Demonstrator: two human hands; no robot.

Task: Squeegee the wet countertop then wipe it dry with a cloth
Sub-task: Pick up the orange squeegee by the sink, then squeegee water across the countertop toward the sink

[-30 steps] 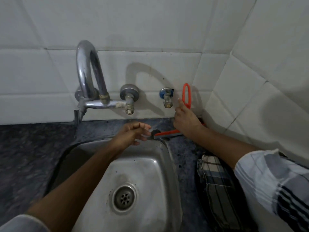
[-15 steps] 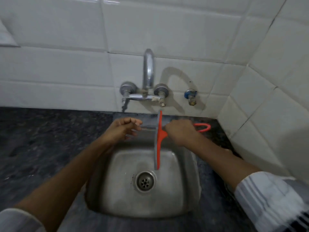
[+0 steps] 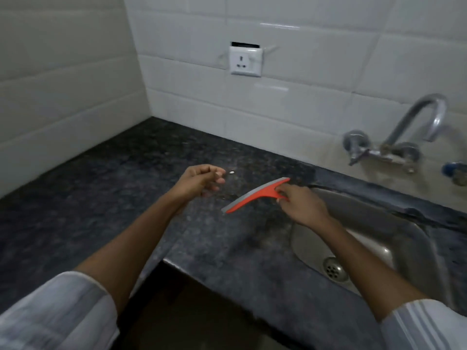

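Note:
My right hand grips the handle of an orange squeegee with a grey rubber blade. The blade hangs tilted just above the dark speckled countertop, left of the sink. My left hand hovers over the counter a little left of the blade, fingers loosely curled, holding nothing. A small wet glint shows on the counter beside that hand. No cloth is in view.
A steel sink with a drain is set into the counter at the right. A chrome tap and a blue valve stick out of the tiled wall. A wall socket sits above the counter. The counter's front edge drops off below.
My view has swung left from the sink to the open counter. My right hand has carried the squeegee from over the sink to above the counter; my left hand moved left with it.

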